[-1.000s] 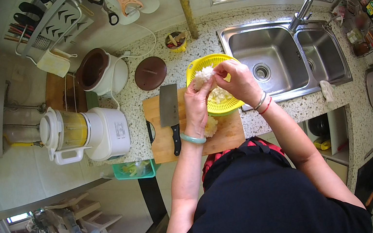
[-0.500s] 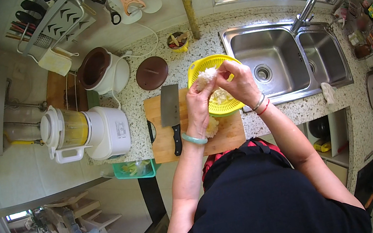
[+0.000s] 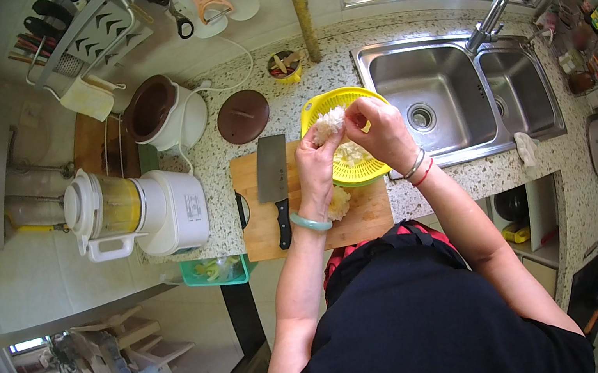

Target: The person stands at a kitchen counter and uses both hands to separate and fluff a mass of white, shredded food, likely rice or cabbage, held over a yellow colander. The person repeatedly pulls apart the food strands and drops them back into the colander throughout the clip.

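Both hands, left hand (image 3: 316,158) and right hand (image 3: 377,130), pinch a white clump (image 3: 328,125) above the colander (image 3: 356,169); torn bits could fall past its rim onto the desk (image 3: 471,177).

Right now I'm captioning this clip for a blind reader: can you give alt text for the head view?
Both hands, left hand and right hand, hold a pale frilly clump over a yellow colander beside a steel sink. A cleaver lies on the wooden cutting board on a speckled counter.
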Tool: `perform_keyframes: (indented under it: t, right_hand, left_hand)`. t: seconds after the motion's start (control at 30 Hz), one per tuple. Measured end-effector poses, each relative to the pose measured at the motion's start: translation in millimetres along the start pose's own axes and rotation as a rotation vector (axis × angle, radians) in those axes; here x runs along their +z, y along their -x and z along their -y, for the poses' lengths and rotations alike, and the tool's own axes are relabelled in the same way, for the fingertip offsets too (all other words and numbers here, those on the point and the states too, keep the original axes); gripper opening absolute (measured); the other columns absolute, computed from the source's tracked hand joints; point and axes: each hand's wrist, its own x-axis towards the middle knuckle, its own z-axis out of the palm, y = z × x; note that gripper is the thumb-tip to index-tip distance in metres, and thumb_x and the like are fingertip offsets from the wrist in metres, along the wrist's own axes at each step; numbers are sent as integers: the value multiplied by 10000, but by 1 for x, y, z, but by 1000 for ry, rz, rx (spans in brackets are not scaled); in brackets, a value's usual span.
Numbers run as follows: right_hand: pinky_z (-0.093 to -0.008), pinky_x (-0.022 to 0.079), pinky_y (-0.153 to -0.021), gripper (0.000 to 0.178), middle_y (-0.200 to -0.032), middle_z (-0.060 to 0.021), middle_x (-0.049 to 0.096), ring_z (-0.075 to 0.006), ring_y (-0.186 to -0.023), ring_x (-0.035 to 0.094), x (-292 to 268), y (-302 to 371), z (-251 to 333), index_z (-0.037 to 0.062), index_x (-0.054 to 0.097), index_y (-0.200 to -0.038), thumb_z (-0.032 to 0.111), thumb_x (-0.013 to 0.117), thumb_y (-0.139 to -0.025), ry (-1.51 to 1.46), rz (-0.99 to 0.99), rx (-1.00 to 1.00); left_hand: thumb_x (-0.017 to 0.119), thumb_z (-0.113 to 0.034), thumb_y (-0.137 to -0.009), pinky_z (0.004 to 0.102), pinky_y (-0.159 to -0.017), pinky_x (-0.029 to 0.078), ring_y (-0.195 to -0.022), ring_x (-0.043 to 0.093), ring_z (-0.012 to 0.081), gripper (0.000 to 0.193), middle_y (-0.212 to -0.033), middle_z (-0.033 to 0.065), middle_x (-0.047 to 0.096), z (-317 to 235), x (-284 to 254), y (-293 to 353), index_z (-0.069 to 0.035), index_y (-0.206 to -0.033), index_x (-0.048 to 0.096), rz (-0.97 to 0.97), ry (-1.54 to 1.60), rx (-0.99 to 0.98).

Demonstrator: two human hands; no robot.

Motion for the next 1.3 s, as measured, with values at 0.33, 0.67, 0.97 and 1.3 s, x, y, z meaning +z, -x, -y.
perform_keyframes:
  t: [0.33,0.67,0.97,1.3]
  right_hand:
    - [-326,522,-636,103,-758,-118,643,-234,-685,648,5,3,-2,8,594,-848,51,674,-799,-107,0,112]
    - [-285,518,-680,130,-837,-107,678,-180,-727,648,-5,-5,-15,2,671,-956,77,667,-849,43,-71,-84]
    - [-276,528,-671,200,-817,-120,672,-178,-722,659,-11,-2,6,-3,653,-966,85,730,-803,-98,109,102]
    - [-340,513,-646,135,-748,-107,611,-252,-704,624,-4,-4,8,20,575,-830,26,690,-761,34,-14,-60]
  left_hand:
    - [656,-29,-882,268,-834,530,-926,652,135,256,-1061,77,679,-2,-3,1,-1,-1135,633,14,113,-26]
    - [564,-59,-946,351,-937,526,-1029,618,172,289,-1167,77,622,5,-17,1,-14,-1232,562,119,216,-101]
    - [585,-32,-928,279,-889,513,-987,631,134,265,-1128,61,653,2,-6,1,-29,-1192,601,80,73,7]
    - [650,-57,-895,230,-822,497,-917,621,86,226,-1034,33,682,-4,1,4,-19,-1118,644,8,-107,80]
